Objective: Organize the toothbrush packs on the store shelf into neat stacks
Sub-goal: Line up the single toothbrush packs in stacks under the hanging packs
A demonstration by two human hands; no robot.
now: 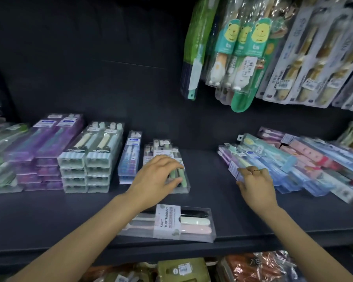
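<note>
My left hand (157, 178) rests on top of a short stack of clear "soft toothbrush" packs (163, 151) in the middle of the dark shelf (49, 216), fingers curved over the top pack. My right hand (255, 184) touches the near end of a loose, fanned heap of blue and purple packs (277, 161) at the right; its fingers curl at a pack's corner, the grip unclear. One "soft toothbrush" pack (171, 222) lies crosswise at the shelf's front edge between my forearms.
Neat stacks stand at the left: purple packs (47, 147), white-capped packs (94, 157), a slim blue stack (129, 157). Pink packs (314, 153) lie far right. Hanging toothbrush packs (245, 47) overhang the upper right. Packaged goods (183, 267) fill the shelf below.
</note>
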